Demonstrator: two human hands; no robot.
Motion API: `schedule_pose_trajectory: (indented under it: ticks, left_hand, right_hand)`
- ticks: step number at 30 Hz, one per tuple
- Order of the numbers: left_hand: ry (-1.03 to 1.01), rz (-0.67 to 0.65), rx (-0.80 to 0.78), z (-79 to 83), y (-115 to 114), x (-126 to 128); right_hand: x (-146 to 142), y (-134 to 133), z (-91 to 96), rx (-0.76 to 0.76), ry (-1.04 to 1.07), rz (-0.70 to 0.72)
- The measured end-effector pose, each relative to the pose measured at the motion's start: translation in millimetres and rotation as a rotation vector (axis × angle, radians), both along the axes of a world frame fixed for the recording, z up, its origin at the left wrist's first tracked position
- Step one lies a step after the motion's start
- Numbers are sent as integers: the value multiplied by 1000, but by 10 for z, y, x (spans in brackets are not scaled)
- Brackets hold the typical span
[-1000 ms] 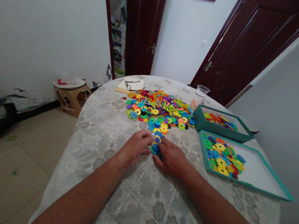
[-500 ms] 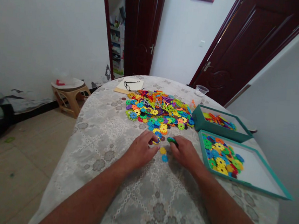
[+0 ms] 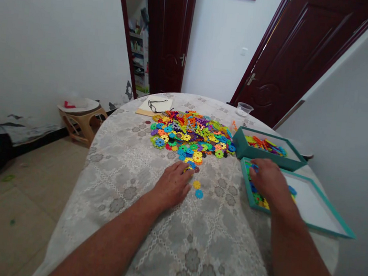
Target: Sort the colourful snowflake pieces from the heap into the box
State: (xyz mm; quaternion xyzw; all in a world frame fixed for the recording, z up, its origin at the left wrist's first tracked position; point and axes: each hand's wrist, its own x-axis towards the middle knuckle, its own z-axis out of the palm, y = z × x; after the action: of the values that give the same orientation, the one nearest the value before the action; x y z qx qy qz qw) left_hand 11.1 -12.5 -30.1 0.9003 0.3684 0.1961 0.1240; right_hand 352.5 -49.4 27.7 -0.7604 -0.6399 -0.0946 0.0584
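Observation:
My left hand [image 3: 173,184] rests on the tablecloth with its fingers loosely stretched out, the tips over a yellow and blue notched plastic disc [image 3: 191,166] at the near edge of a pile. Beside it lie a loose yellow disc [image 3: 197,184] and a blue disc [image 3: 199,193]. My right hand [image 3: 269,181] reaches over the shallow teal-rimmed tray [image 3: 322,203], covering much of the coloured discs in it. A blue disc [image 3: 254,167] shows by its fingertips. Those fingers are partly hidden and blurred, so whether they hold anything is unclear.
A large heap of colourful notched discs [image 3: 192,132] spreads across the table's middle. Behind the tray stands a deeper teal box [image 3: 260,155] with coloured pieces. Eyeglasses [image 3: 154,105] lie on a notebook at the far left. A clear plastic cup [image 3: 244,109] stands at the back right.
My right hand has moved right, from beside the loose discs to above the tray; it held a green disc before. My left hand has stayed by the pile, its fingers flatter. The view shifted slightly.

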Motion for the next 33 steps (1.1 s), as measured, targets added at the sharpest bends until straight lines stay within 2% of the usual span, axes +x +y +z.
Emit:
schedule_pose_trajectory:
  ticks: [1,3,5,8,11,15,24,26,29,33]
  left_hand:
    - [12,-5,-5,-2,7,4]
    - [25,-9,-8,8,13,10]
    - [28,-3,-3,30,14,11]
    - [37,23,12,58,18,3]
    - [61,77,17,66,30,-5]
    - [56,139,11,58,46,-4]
    - [44,199,8,28,62,19]
    - [51,205,0,28,65,20]
    - [49,222,-18,30,65,21]
    - [34,222,-33,31,63,24]
  right_hand:
    - [-145,-2,-10,-23,88,150]
    - [-479,-31,-24,-161,288,427]
    - [-808,-82,-37,-319,385,562]
    - [-1173,-152,-70,-384,284,502]
    - [-1329,-180,-120,-363,200,421]
    - [-1338,-180,-167,-361,282,465]
    - [-1420,-178,-168,-366,646,605]
    - [-1414,-149,-195,-322,676,579]
    - [-1361,-86,-252,-224,615,472]
    - [-1294,-21,-333,-233,510,416]
